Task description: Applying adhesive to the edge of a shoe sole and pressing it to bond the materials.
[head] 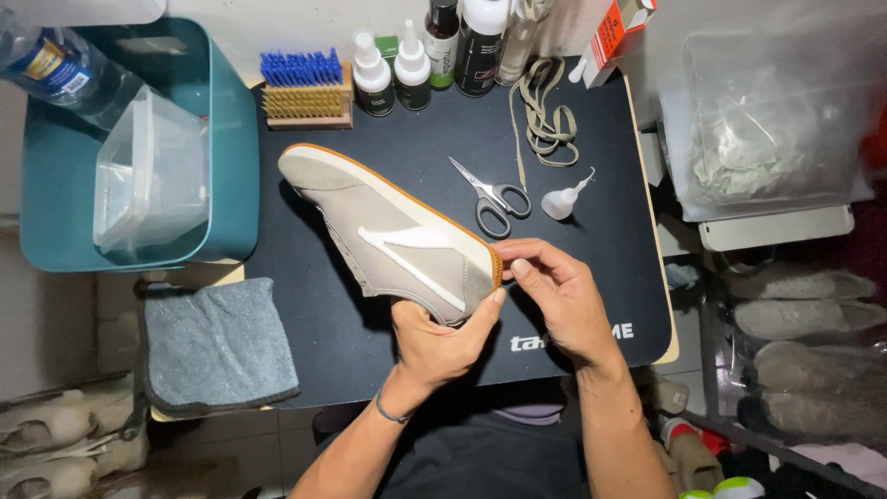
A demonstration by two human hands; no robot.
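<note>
Head view: left hand [434,342] grips the shoe [393,231] heel over the black mat [388,120]; right hand [559,296] pinches its orange heel edge. A loosened grip could drop the shoe onto the scissors [494,197]. Behind the shoe stand white-capped bottles [393,74] and a red-white box [614,32].

- Small shoe-cleaning workbench, likely home-run.
- Black work mat [388,342] with brush [305,88], cleaner bottles [411,69], scissors [494,199].
- Shelved shoes [799,314] alongside, teal tub [231,166], grey cloth [217,346].
</note>
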